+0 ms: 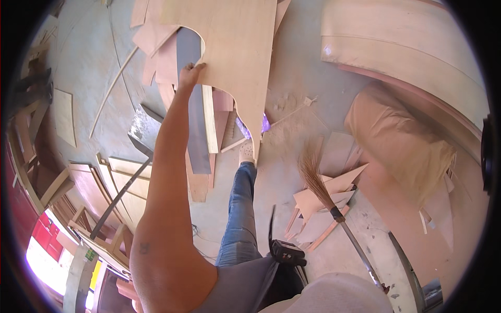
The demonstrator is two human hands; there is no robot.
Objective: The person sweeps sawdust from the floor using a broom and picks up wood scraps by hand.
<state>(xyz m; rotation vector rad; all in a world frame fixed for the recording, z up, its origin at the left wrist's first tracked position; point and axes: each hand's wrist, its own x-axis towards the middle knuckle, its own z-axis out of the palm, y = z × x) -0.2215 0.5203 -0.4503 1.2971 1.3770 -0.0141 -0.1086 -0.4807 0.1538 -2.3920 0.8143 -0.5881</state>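
Where the board is pointing: from afar I am watching the board [237, 47] running lengthwise away from the wearer, its long axis going nearly straight up my view, its narrow tip pointing back and ending just beside a pale shoe [247, 154]; I cannot tell whether the two are touching.
Left hand: the left hand [190, 74] is gripping the board's left edge, at the corner between two curved cuts.
Right hand: I am not seeing the right hand, so I cannot tell its state.
Board's make: smooth, thin, pale tan wood is showing, the right edge running straight, the left edge dipping in two scooped curves.
Floor: dusty grey floor [297, 78] is lying under one flat grey strip [200, 130], one long thin stick [112, 94] and one metal scoop [143, 125].
Broom: one broom [313, 172] with stiff brown bristles is lying to the right, its fan pointing away from the wearer, near flat wood scraps [326, 193] that are overlapping too much for me to count.
Far right: one bundle [396, 141] in crinkled brown paper is lying beside a broad, curved-looking panel [396, 36].
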